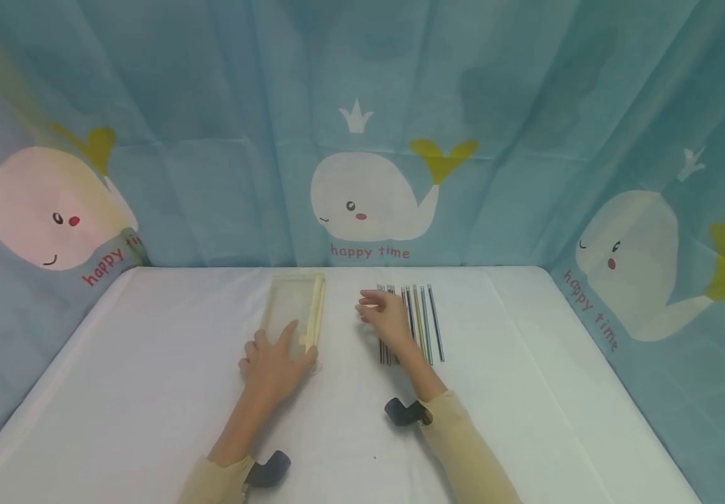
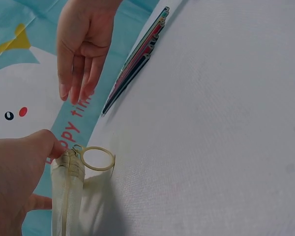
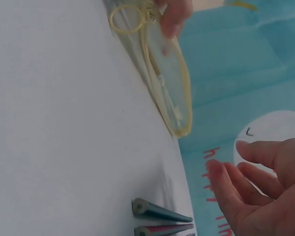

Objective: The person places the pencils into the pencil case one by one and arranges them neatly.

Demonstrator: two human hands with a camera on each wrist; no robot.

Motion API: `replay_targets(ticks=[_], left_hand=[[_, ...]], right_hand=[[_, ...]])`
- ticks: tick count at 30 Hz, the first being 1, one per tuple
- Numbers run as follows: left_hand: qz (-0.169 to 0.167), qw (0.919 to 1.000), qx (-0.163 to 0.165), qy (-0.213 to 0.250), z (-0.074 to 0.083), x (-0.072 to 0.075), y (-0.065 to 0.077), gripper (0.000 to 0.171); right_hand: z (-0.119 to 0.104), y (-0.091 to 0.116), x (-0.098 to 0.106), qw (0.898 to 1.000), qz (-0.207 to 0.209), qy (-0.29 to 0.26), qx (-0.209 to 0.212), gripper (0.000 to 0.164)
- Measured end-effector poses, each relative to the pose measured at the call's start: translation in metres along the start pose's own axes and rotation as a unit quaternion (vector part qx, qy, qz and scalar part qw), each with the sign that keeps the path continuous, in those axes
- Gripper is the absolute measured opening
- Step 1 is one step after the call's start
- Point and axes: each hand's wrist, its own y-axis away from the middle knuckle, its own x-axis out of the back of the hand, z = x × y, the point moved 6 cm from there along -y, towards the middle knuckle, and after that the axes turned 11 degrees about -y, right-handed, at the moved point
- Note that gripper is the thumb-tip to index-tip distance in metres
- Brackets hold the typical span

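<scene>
A translucent pencil case (image 1: 287,302) with a pale yellow zipper edge lies lengthwise on the white table, left of centre. My left hand (image 1: 276,365) holds its near end, thumb at the zipper side and the other fingers spread over the top and left side. A yellow ring (image 2: 98,158) hangs from that end, beside the thumb. My right hand (image 1: 388,318) is held over the left part of a row of pencils (image 1: 425,323), its fingers loosely bent and nothing between them. In the right wrist view the case's zipper side (image 3: 168,98) faces the camera, its far end rounded.
Several dark and coloured pencils lie side by side, pointing away, right of the case; the right hand hides some. A blue curtain (image 1: 211,196) with whale prints rises behind and beside the white table (image 1: 117,392). Dark wrist mounts (image 1: 268,469) sit at both sleeves.
</scene>
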Motion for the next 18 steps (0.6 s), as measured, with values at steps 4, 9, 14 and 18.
replay_targets(ticks=[4, 9, 14, 18], left_hand=[[0.0, 1.0, 0.002, 0.007, 0.002, 0.002, 0.002, 0.076], [0.003, 1.0, 0.0, 0.009, 0.003, 0.003, 0.0, 0.077], [0.007, 0.9999, -0.005, 0.006, 0.003, 0.006, -0.001, 0.077], [0.005, 1.0, -0.007, 0.002, 0.003, 0.005, -0.001, 0.078]], right_hand=[[0.0, 0.002, 0.008, 1.0, 0.013, 0.018, -0.001, 0.035], [-0.002, 0.004, 0.016, 0.999, 0.025, 0.048, 0.002, 0.037], [-0.002, 0.005, 0.02, 0.997, 0.031, 0.075, 0.012, 0.038], [-0.001, 0.006, 0.024, 0.996, 0.031, 0.079, 0.019, 0.039]])
